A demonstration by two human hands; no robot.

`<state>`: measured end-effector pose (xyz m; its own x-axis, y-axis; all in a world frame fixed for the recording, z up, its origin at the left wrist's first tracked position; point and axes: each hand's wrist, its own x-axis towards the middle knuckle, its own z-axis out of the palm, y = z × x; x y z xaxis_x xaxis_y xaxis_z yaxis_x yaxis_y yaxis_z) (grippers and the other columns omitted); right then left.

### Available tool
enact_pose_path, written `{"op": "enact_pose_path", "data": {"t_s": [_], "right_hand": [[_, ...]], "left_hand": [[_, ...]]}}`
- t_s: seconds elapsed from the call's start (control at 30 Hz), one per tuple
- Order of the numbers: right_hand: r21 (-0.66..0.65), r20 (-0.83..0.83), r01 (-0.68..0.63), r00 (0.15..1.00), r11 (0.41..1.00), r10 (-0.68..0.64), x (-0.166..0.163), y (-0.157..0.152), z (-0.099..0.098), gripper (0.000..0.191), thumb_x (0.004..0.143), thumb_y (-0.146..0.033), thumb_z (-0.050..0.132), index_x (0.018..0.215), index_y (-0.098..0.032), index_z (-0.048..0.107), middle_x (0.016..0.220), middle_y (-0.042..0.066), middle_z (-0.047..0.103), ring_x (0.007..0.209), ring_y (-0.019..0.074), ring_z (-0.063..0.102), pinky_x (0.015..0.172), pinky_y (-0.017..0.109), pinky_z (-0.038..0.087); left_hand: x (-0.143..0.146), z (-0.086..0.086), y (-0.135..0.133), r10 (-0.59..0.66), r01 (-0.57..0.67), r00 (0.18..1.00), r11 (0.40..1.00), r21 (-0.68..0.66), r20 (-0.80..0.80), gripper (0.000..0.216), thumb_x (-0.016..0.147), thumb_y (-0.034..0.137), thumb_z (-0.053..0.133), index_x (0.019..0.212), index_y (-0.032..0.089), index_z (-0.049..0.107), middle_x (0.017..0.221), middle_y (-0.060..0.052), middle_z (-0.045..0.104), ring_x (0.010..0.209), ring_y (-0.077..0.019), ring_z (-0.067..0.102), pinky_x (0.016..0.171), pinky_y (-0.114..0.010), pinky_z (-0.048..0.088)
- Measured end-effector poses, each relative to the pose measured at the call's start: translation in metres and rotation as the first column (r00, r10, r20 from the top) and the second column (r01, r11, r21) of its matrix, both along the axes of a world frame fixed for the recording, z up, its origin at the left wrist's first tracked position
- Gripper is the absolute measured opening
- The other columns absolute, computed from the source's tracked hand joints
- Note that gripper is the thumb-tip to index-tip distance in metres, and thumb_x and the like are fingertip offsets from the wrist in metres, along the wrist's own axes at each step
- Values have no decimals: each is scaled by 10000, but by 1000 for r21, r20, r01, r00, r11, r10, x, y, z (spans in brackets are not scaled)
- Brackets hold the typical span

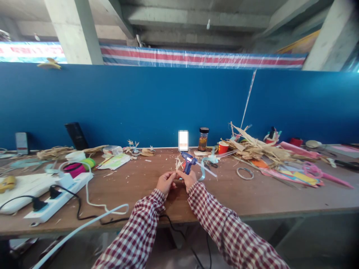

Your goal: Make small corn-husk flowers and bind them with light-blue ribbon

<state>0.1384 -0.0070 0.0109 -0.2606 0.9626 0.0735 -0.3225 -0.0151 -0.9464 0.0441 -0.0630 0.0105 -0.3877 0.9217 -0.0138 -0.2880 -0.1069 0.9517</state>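
My left hand point(167, 182) is closed, thumb and fingertips pinched on the base of a small, pale flower-like piece of frayed husk strips point(178, 164). My right hand point(189, 180) is closed around the lower handle of a blue glue gun point(189, 160). Its fingertips reach across and meet those of the left hand under the husk piece. The gun's nozzle points up and away to the left, and a clear glue stick point(209, 170) sticks out of its back. Hidden by the fingers is the lower end of the husk piece.
A light-blue ribbon point(203, 168), a lidded jar point(203, 139), a red cup point(223, 147) and a pile of dry husks point(255, 147) stand or lie to the right. Pink scissors point(322, 173) lie farther right. At left are a power strip point(60, 198) and black cords point(81, 209).
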Motion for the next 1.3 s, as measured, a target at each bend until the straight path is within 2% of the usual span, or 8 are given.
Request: {"op": "enact_pose_path", "data": {"t_s": [0.3,0.67,1.3], "right_hand": [[41,55,-1,998,999,-1,-1,4,-5,285,500,-300,715,636,-177,497,463,-54,490,384,90,406,366,224,297],[67,90,53,994,996,-59,-1,7,-4,288,488,-292,711,635,-168,497,468,-40,527,401,105,447,386,232,328],[74,87,55,994,996,-62,-2,5,-4,300,525,-334,694,644,-180,466,494,-30,517,413,106,456,351,216,319]], "left_hand": [[-2,-3,2,1,0,999,1000,-19,36,285,586,248,719,809,104,616,653,-44,653,320,-17,415,348,-169,377],[3,3,-3,24,-24,1000,1000,-19,-19,294,518,315,738,673,108,601,527,17,591,318,-34,430,347,-175,392],[1,-1,-1,24,-24,999,1000,5,-23,287,525,324,730,678,118,604,550,18,583,333,-36,432,368,-189,408]]}}
